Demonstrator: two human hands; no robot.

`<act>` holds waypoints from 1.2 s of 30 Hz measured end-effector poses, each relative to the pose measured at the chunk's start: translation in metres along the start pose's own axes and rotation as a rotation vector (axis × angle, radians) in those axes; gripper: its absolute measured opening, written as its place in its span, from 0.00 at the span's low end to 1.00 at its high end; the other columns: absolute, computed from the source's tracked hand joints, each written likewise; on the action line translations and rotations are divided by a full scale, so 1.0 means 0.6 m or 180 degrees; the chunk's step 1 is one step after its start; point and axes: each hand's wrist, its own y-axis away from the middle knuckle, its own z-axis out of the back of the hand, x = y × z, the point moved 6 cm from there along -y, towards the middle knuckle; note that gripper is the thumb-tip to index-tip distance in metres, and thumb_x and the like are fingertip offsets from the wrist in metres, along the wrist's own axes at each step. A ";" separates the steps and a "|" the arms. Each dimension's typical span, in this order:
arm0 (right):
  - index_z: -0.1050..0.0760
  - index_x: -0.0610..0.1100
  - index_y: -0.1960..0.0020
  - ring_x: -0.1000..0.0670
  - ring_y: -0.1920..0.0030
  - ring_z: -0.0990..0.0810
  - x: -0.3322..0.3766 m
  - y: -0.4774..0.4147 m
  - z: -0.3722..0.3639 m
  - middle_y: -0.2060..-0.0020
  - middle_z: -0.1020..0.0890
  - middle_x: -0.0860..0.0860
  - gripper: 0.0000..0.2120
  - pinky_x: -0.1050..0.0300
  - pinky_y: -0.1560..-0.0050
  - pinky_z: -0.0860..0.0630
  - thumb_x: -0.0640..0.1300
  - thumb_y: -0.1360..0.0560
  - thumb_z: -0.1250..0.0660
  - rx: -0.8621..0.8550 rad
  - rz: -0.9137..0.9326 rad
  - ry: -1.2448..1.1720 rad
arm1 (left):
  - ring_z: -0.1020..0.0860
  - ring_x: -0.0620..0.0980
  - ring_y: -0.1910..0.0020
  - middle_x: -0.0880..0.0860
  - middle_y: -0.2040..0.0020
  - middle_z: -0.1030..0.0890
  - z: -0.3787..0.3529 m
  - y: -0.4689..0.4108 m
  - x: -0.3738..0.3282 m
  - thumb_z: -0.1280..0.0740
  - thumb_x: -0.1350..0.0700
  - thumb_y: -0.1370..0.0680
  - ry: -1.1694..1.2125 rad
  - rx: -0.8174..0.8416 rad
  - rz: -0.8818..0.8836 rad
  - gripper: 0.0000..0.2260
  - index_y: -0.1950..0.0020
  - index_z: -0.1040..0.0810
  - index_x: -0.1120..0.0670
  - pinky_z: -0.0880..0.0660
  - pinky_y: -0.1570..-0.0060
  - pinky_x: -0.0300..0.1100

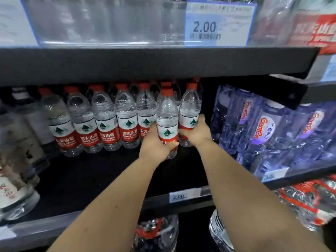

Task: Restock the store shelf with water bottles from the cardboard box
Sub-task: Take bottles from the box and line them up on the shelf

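Observation:
A row of clear water bottles [105,119] with red caps and red-and-white labels stands at the back of the dark middle shelf [87,180]. My left hand [154,144] grips one such bottle [167,115] upright, just in front of the row's right end. My right hand [197,131] wraps the lower part of a second bottle [190,106], at the right end of the row. Both arms reach in from below. The cardboard box is out of view.
Wrapped packs of blue-tinted bottles [269,131] fill the shelf's right side. Other clear bottles [16,160] stand at the left. The upper shelf board [145,64] hangs low over the caps, with a 2.00 price tag [216,24] above. Large bottles [156,233] sit below.

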 end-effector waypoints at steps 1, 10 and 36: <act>0.37 0.46 0.33 0.48 0.46 0.22 0.004 -0.007 -0.009 0.45 0.21 0.50 0.36 0.57 0.47 0.28 0.46 0.34 0.21 0.0035 0.0027 -0.0068 | 0.28 0.40 0.47 0.42 0.47 0.26 0.002 -0.003 0.003 0.22 0.56 0.32 -0.0063 0.0014 -0.0055 0.33 0.30 0.33 0.51 0.34 0.48 0.36; 0.34 0.41 0.32 0.44 0.39 0.23 -0.027 -0.014 -0.018 0.37 0.24 0.43 0.29 0.58 0.43 0.29 0.43 0.28 0.26 0.0173 -0.0126 0.0312 | 0.24 0.48 0.39 0.49 0.38 0.22 0.050 -0.010 0.028 0.20 0.54 0.34 -0.0212 -0.0034 -0.0012 0.38 0.29 0.35 0.53 0.31 0.44 0.38; 0.32 0.50 0.41 0.55 0.48 0.22 0.029 0.106 0.008 0.49 0.23 0.56 0.27 0.59 0.47 0.27 0.43 0.34 0.21 0.0066 0.0441 -0.0469 | 0.24 0.50 0.42 0.50 0.42 0.24 0.029 0.020 0.007 0.25 0.56 0.29 -0.1435 0.0860 -0.0163 0.24 0.34 0.27 0.50 0.26 0.42 0.43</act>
